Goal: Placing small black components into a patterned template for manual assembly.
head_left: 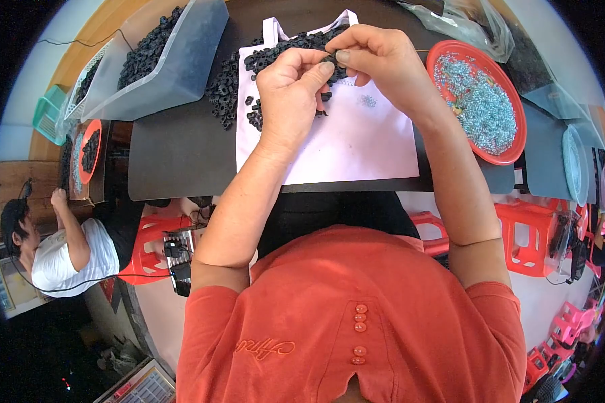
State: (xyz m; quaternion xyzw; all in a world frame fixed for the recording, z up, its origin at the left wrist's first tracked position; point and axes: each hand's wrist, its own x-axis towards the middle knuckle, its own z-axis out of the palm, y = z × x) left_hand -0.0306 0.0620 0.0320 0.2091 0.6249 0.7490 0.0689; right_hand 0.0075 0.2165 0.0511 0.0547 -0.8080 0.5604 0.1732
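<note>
A small black part [330, 60] is pinched between the thumb and fingers of my left hand [287, 87]. From the other side, the closed thumb and forefinger of my right hand [386, 64] meet at the same part; anything tiny between those fingertips is hidden. Below my left fingers shows a slim red-and-dark piece [322, 102], too covered to name. Both hands are above a pale cloth bag [356, 151] with two straps, spread flat. Loose black parts [265, 62] are heaped across its far side. A few tiny silvery pieces [367, 101] lie on the cloth below my right hand.
A red tray [510, 149] of small silvery pieces stands at right, with clear plastic bags [473, 30] behind it. A translucent bin [201, 50] of black parts stands at back left. The dark table [181, 158] ends near my lap. Another person [80, 252] sits at far left.
</note>
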